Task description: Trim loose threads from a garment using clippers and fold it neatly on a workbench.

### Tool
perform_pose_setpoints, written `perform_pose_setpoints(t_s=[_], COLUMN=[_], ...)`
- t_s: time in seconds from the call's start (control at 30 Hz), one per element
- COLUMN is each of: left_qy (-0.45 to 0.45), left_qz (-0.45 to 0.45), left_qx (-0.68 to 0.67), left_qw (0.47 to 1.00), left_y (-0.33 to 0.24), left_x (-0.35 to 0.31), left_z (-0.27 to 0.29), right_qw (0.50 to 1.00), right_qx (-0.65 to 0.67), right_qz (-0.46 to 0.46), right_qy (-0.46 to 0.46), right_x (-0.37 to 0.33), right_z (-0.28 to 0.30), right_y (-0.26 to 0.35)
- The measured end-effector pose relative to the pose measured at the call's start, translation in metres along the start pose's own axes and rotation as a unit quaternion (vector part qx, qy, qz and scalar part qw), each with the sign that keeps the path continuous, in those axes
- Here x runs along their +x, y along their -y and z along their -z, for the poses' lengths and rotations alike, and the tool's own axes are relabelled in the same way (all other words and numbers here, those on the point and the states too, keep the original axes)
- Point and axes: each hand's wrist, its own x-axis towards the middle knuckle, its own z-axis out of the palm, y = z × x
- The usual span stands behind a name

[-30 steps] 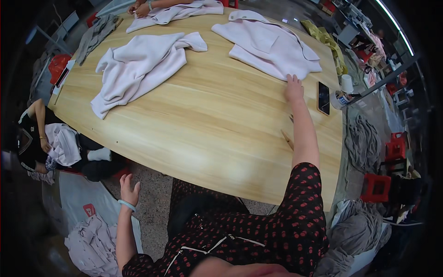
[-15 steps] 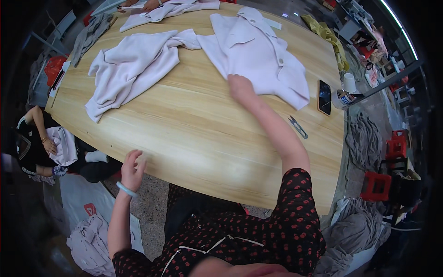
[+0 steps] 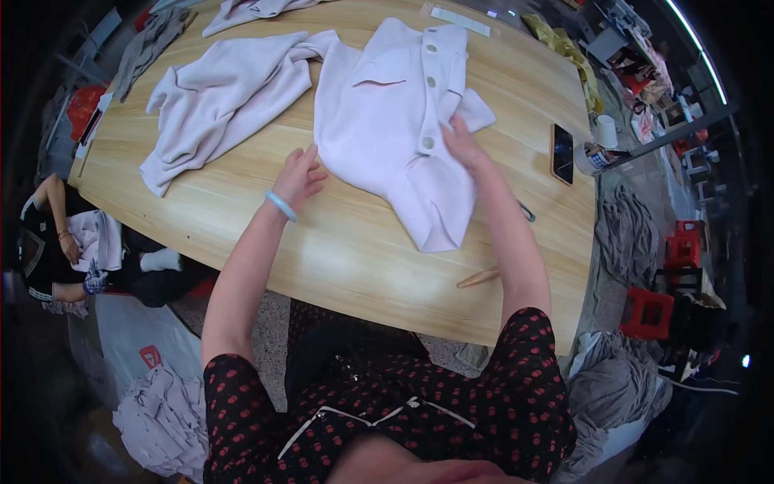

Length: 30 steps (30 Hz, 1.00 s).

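A pale pink buttoned jacket (image 3: 367,121) lies front up on the wooden table, its button strip and a pocket flap showing. My left hand (image 3: 301,176), with a light blue bangle at the wrist, is beside the jacket's left edge, fingers apart and holding nothing. Against the right edge, by the buttons, my right hand (image 3: 465,147) touches the cloth with its fingers spread; they are slightly blurred. A second pale pink garment (image 3: 226,101) lies crumpled to the left, meeting the jacket at its top corner. Thread snips (image 3: 526,212) show partly from behind my right forearm.
A pointed wooden tool (image 3: 479,278) lies near my right forearm. A phone (image 3: 562,153) and a tin (image 3: 595,157) are at the table's right side, near a white cup (image 3: 606,131). At the left sits a person (image 3: 60,242) with pink cloth. Grey cloth (image 3: 617,387) is heaped lower right.
The jacket has turned and come nearer, its lower part now pointing toward me. My left hand has moved up to its left edge; my right hand has shifted right, to its other side.
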Motion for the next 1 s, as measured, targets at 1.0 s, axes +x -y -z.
perform_pose_setpoints(t_s=[1.0], left_qy=[-0.417], left_qz=[-0.366], left_qx=[0.021], left_qw=[0.832], left_y=[0.115], left_x=[-0.558], left_z=[0.311], right_qw=[0.725], right_qx=[0.032], right_qz=[0.001], right_qy=[0.688], right_x=[-0.258], right_z=[-0.269], right_y=[0.282])
